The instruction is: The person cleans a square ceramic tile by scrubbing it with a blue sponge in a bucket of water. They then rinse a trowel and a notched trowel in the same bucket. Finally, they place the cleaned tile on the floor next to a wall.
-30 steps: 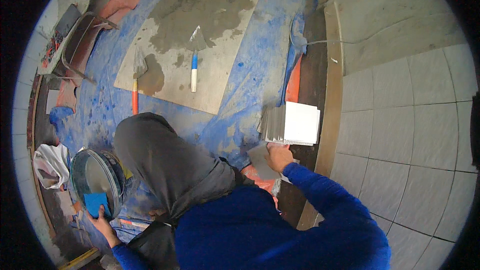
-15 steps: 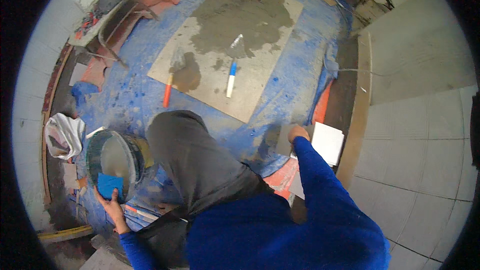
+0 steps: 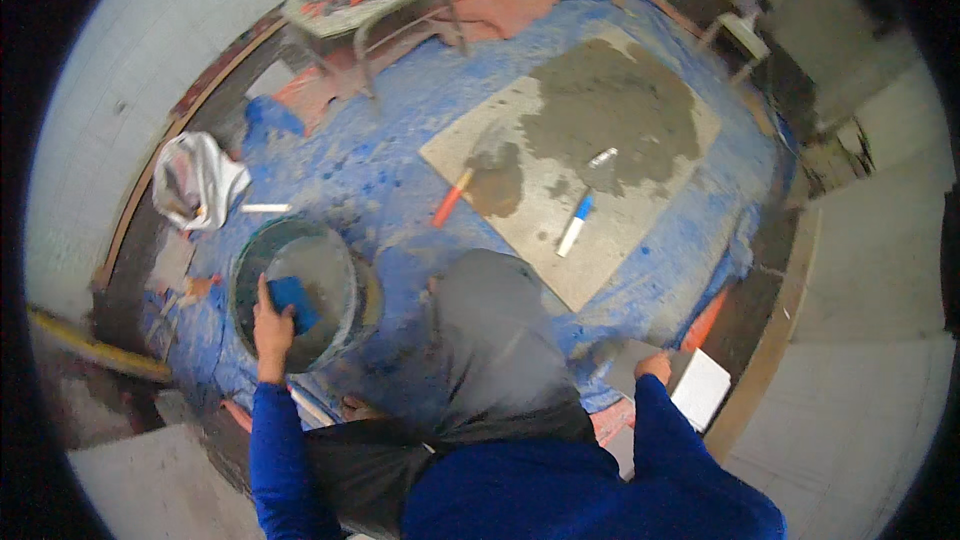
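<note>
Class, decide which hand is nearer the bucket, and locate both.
Left. The left hand is at the bucket, holding a blue pad over its opening; the right hand is well off to the right, beside the white tile stack.

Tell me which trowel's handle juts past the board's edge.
The red-handled trowel: it juts out over the blue sheet, whereas the blue-and-white-handled trowel lies wholly on the board.

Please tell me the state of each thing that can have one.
Left hand: closed, holding blue rectangular pad
Right hand: closed, holding flat grey tile
Dark round bucket: open, greyish inside
Pale rectangular board: lying flat
Grey pasty mortar: spread out
Red-handled metal trowel: lying across board's edge
Blue-and-white-handled metal trowel: lying on board
White crumpled bag: open
</note>
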A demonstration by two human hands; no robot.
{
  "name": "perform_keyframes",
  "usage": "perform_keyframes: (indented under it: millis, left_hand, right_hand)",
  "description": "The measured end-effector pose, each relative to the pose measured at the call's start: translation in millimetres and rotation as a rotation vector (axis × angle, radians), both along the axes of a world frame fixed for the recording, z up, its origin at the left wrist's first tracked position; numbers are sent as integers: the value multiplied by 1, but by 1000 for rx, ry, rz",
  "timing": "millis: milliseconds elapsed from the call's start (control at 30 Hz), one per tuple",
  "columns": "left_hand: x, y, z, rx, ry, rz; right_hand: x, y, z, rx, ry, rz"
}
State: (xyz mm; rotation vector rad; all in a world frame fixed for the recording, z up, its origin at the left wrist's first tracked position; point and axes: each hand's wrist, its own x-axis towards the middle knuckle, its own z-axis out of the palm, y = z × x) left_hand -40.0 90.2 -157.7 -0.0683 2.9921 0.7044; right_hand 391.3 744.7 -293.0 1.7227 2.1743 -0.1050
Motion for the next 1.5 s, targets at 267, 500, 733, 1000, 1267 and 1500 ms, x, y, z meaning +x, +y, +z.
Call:
perform_keyframes:
  millis: [267,500,733,1000,1267,1500]
  left_hand:
    - [-20,-9,-91,-45,-339,169]
    - [-6,14,-98,-211,-404,-193]
    - [-12,22,-52,-321,-473,41]
    - [11,24,-32,-423,-478,-209]
    - [12,5,-51,-208,-574,-93]
    - [2,40,-1,-398,-469,-226]
  right_hand:
    - [-105,-29,5,-20,440,190]
    - [-258,-22,-19,-149,438,312]
    - [-347,-10,-74,-117,481,115]
    - [-353,47,-146,-230,383,69]
    - [-339,106,-191,-693,1111,-326]
    - [-365,39,-80,-140,1116,-342]
